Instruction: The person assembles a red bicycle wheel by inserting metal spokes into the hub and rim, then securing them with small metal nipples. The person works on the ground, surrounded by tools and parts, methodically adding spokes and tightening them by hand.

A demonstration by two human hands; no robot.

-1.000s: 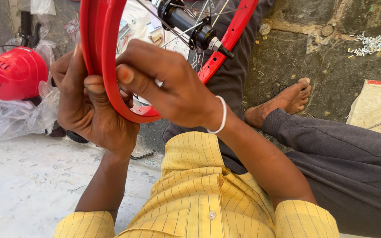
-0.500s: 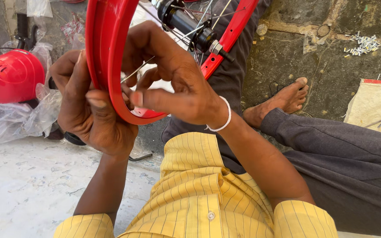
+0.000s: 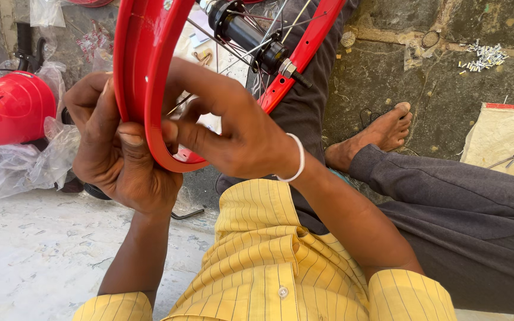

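A red bicycle wheel rim (image 3: pixel 150 77) stands upright above the person's lap, spokes running to a black hub (image 3: pixel 239 32). The left hand (image 3: pixel 120 154) grips the rim's lower curve, thumb pressed on its edge. The right hand (image 3: pixel 233 134) pinches inside the rim, fingers clenched on something hidden. A red helmet-like shell (image 3: pixel 10 107) lies on plastic wrap on the floor's left edge.

Inspector A: State of the left hand (image 3: pixel 123 151)?

Inspector B: Raised, palm toward the body, fingers curled, thumb pressed flat across the front. Forearm rises steeply from a yellow sleeve.

Inspector A: And the right hand (image 3: pixel 233 128)?

Inspector B: Level with the left and touching it, fingers bent inward in a pinch. White band on the wrist. Forearm runs down to the right, elbow bent.
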